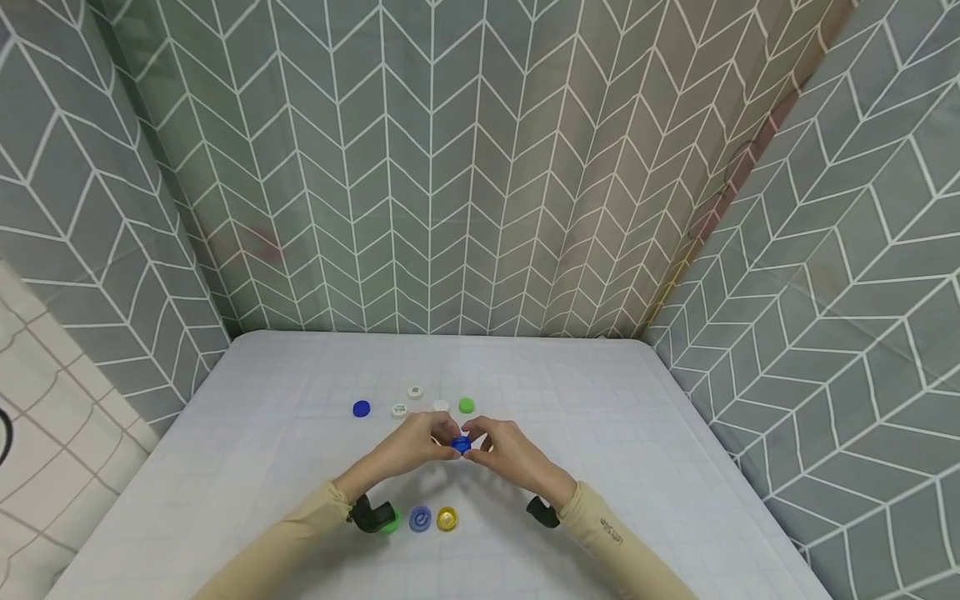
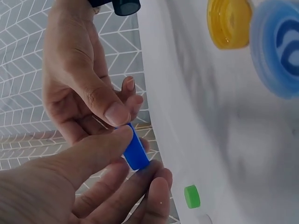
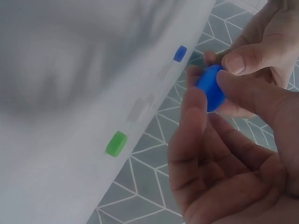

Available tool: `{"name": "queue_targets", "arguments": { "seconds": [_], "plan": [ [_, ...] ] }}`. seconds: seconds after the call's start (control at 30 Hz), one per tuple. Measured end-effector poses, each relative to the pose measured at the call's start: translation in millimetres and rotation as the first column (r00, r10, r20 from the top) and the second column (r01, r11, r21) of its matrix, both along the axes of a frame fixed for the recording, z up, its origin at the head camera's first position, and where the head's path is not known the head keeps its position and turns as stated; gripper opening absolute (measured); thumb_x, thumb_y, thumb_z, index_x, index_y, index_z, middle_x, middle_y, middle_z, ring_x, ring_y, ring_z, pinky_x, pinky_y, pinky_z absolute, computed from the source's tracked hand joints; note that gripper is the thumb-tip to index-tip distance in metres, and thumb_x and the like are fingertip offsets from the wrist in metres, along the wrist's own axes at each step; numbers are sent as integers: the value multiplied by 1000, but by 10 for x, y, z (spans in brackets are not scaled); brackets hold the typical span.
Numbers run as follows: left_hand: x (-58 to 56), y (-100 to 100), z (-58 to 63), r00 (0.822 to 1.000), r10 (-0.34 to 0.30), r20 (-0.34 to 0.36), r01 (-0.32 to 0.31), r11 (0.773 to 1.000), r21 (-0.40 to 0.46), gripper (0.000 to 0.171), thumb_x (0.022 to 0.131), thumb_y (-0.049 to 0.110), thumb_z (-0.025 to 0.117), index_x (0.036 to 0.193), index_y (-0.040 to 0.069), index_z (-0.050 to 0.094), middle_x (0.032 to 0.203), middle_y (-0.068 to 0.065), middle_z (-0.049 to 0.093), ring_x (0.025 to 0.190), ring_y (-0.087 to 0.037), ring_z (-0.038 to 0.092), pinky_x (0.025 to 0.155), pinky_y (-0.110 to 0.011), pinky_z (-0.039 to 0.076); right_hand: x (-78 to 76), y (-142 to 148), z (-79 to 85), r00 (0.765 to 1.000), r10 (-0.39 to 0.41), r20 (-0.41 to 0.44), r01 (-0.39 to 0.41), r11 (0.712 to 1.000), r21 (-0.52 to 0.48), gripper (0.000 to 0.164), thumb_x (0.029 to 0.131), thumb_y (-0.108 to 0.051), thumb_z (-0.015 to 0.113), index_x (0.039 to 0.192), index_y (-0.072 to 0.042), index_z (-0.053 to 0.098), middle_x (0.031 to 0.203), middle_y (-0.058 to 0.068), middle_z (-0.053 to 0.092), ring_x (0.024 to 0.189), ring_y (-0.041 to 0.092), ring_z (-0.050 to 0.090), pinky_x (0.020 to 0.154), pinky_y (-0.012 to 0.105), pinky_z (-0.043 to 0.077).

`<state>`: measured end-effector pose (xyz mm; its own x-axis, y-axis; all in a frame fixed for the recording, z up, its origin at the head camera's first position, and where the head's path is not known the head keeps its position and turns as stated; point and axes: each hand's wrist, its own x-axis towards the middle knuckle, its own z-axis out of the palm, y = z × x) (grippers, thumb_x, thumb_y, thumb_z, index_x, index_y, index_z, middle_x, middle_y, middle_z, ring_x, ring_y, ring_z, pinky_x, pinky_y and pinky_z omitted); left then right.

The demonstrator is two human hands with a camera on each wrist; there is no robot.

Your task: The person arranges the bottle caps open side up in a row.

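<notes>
A blue bottle cap [image 1: 461,444] is held up between both hands over the middle of the white table. My left hand [image 1: 415,442] pinches it with the thumb on one edge and fingers on the opposite edge, as the left wrist view shows. From the other side my right hand [image 1: 513,454] holds the same cap [image 3: 211,88] between thumb and index finger. The two thumbs lie close together in the left wrist view, where the cap [image 2: 136,151] appears edge-on. Part of the cap is hidden by the fingers.
Beyond the hands lie a blue cap [image 1: 362,408], several white caps [image 1: 416,392] and a green cap [image 1: 467,405]. Nearer me sit a yellow cap [image 1: 447,518], a pale blue cap [image 1: 420,518] and a green cap [image 1: 391,523] partly behind the left wrist camera. Patterned curtains surround the table.
</notes>
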<state>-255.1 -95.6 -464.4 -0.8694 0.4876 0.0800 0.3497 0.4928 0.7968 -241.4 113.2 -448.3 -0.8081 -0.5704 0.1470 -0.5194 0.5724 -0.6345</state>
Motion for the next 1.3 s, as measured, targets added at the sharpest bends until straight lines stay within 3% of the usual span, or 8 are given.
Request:
{"name": "queue_targets", "arguments": {
  "seconds": [0.2, 0.5, 0.77, 0.97, 1.1, 1.3],
  "plan": [
    [42, 34, 13, 999, 25, -30, -26, 999, -34, 40, 78, 14, 79, 114, 4, 65, 95, -5, 72, 87, -15, 67, 75, -33, 56, 17, -1, -7, 1000, -28, -14, 28, 999, 43, 38, 88, -16, 70, 123, -4, 63, 111, 6, 69, 75, 7, 59, 61, 18, 48],
    [133, 89, -3, 998, 1, -63, -5, 998, -57, 30, 78, 14, 79, 105, 4, 71, 89, -2, 72, 80, -9, 64, 69, -23, 53, 78, 13, -18, 999, 21, -24, -19, 996, 87, 38, 85, -11, 72, 121, -5, 65, 106, 5, 69, 73, 3, 56, 64, 17, 48],
    [228, 198, -13, 997, -26, -71, 16, 991, -132, 25, 75, 15, 82, 96, 7, 72, 87, 0, 72, 80, -10, 64, 72, -28, 53, 147, 58, 28, 999, 46, 29, -50, 985, 165, 28, 82, -9, 74, 109, -4, 70, 94, 1, 71, 70, 1, 54, 61, 16, 46],
    [296, 263, -44, 994, -60, -87, 43, 982, -182, 25, 71, 18, 84, 93, 13, 72, 83, 7, 70, 79, -8, 60, 71, -24, 48, 199, 89, 86, 995, 63, 73, -80, 958, 274, 19, 80, -12, 76, 96, -5, 69, 82, -1, 68, 68, 0, 51, 62, 17, 45],
    [350, 300, -87, 991, -87, -106, 60, 970, -236, 25, 70, 25, 85, 90, 19, 71, 79, 14, 68, 76, -3, 56, 74, -26, 43, 239, 90, 103, 992, 56, 110, -93, 924, 371, 21, 76, -17, 79, 93, -10, 67, 80, -7, 63, 68, 2, 49, 64, 18, 43],
    [415, 341, -138, 991, -116, -65, 95, 961, -261, 27, 69, 28, 85, 89, 20, 69, 71, 16, 62, 65, 0, 51, 77, -31, 38, 299, 66, 89, 988, 58, 144, -117, 888, 444, 22, 75, -21, 81, 85, -14, 63, 71, -12, 54, 62, 3, 45, 58, 20, 41]
  ]
}}
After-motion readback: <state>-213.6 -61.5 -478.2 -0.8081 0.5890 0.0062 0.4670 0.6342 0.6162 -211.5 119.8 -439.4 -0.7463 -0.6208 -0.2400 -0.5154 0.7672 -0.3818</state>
